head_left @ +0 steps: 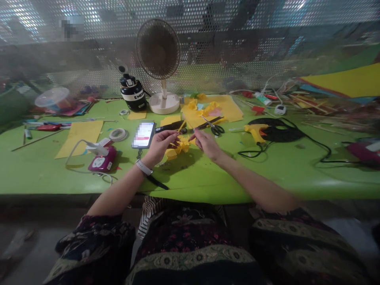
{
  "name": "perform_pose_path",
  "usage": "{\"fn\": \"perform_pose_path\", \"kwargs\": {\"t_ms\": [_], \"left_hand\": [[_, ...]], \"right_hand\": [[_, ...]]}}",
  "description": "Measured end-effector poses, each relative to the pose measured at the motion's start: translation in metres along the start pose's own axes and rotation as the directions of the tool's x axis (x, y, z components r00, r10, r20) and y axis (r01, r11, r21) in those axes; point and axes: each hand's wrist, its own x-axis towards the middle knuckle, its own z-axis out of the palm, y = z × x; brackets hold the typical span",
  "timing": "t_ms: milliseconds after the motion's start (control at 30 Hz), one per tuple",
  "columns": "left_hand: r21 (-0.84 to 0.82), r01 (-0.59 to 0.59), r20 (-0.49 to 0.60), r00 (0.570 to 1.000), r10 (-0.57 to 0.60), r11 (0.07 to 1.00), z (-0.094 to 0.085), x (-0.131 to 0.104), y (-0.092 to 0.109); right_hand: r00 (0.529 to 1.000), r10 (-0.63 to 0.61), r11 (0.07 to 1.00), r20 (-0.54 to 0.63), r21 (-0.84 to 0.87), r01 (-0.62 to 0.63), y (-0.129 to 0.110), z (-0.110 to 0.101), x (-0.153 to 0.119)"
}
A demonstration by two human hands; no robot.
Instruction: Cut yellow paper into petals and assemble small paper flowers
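My left hand, with a white watch band at the wrist, pinches a narrow yellow paper strip. Opposite it, my right hand has its fingers curled in; what they hold, if anything, is too small to make out. Folded and crumpled yellow paper pieces lie between and just below the hands. Behind the right hand are scissors with dark handles. A phone with its screen lit lies left of my left hand.
A fan and a black bottle stand at the back. Yellow paper sheets, a roll of tape and a purple power socket are leftward. Rightward lie a yellow glue gun, its cord and thin sticks.
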Motion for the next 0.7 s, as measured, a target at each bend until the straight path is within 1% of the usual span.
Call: {"fn": "perform_pose_path", "kwargs": {"t_ms": [100,167,233,400,567,700], "left_hand": [[0.010,-0.007,-0.012,1.000,0.007,1.000,-0.0017,0.0018,0.0011],[0.008,-0.008,-0.014,1.000,0.008,1.000,-0.0017,0.0025,0.0003],[0.005,-0.013,-0.017,1.000,0.013,1.000,-0.0017,0.0026,-0.0005],[0.010,-0.003,0.012,1.000,0.003,1.000,-0.0016,0.0006,0.0011],[-0.017,0.012,0.035,0.999,-0.011,1.000,-0.0017,-0.0005,0.0030],[0.001,-0.014,0.050,0.999,0.014,1.000,-0.0037,0.0015,-0.0004]], "right_hand": [[0.992,-0.125,0.962,0.031,-0.239,0.128,-0.0003,0.0015,-0.0020],[0.981,-0.188,0.925,0.054,-0.326,0.195,-0.0001,0.0033,-0.0027],[0.971,-0.226,0.895,0.073,-0.377,0.237,0.0004,0.0043,-0.0029],[0.967,-0.223,0.872,0.120,-0.420,0.253,0.0023,0.0039,-0.0029],[0.967,-0.223,0.865,0.121,-0.433,0.253,0.0024,0.0017,-0.0028],[0.965,-0.229,0.871,0.128,-0.416,0.262,0.0007,0.0002,-0.0028]]}}
